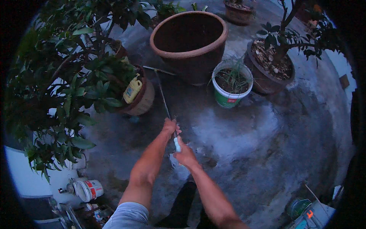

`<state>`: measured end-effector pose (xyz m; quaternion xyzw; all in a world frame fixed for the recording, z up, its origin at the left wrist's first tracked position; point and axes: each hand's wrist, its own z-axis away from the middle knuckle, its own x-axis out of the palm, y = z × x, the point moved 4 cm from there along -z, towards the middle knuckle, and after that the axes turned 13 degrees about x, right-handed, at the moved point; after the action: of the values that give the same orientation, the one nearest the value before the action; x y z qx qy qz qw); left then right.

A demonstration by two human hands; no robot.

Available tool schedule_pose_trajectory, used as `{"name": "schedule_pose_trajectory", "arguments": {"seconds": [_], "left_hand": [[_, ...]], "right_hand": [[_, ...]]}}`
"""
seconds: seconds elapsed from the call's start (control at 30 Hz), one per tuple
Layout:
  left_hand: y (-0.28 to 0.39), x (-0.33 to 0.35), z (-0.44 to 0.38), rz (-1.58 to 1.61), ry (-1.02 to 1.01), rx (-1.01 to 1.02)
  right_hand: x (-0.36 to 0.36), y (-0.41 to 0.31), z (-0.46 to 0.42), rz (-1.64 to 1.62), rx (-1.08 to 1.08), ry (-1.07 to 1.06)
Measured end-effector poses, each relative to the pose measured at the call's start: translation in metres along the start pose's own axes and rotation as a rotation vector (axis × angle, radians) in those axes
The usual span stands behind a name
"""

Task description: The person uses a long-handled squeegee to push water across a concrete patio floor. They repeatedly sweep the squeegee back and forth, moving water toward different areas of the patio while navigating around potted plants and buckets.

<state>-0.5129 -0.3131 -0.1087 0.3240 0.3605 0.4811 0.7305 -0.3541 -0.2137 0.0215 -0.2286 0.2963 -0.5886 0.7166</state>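
Both my hands grip the pole of what looks like a floor squeegee (163,97). My left hand (170,126) is closed around the thin metal shaft. Just below it, my right hand (185,154) holds the pale grip at the near end. The shaft runs away from me to a narrow crossbar (159,70) on the wet concrete floor (234,134). That crossbar lies between a planter with a leafy tree (144,98) and a large terracotta pot (194,54). The inside of the large pot is dark.
A white-and-green bucket with grassy plants (226,97) stands right of the large pot, beside a potted tree (270,68). A yellow jug (133,90) rests on the left planter. White buckets (91,190) lie lower left. A green round object (298,207) sits lower right.
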Motion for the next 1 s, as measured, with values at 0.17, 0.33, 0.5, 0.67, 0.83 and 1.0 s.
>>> {"name": "schedule_pose_trajectory", "arguments": {"seconds": [0.17,0.33,0.5,0.67,0.83,1.0], "left_hand": [[-0.131,-0.016,0.017,-0.722,-0.109,0.157],[-0.094,0.056,0.144,-0.68,-0.024,-0.082],[-0.162,0.05,0.258,-0.534,-0.087,-0.14],[-0.168,0.105,0.389,-0.5,-0.21,-0.253],[-0.167,0.167,0.525,0.404,-0.215,-0.526],[-0.147,0.157,0.469,0.314,-0.17,-0.258]], "right_hand": [[0.048,0.094,0.072,0.145,0.089,-0.054],[0.038,0.16,0.164,0.057,0.229,-0.07],[0.071,0.197,0.273,-0.124,0.183,-0.108],[0.047,0.2,0.321,-0.154,0.352,-0.043],[0.017,0.207,0.362,-0.083,0.471,0.065],[0.002,0.213,0.381,-0.059,0.521,0.129]]}}
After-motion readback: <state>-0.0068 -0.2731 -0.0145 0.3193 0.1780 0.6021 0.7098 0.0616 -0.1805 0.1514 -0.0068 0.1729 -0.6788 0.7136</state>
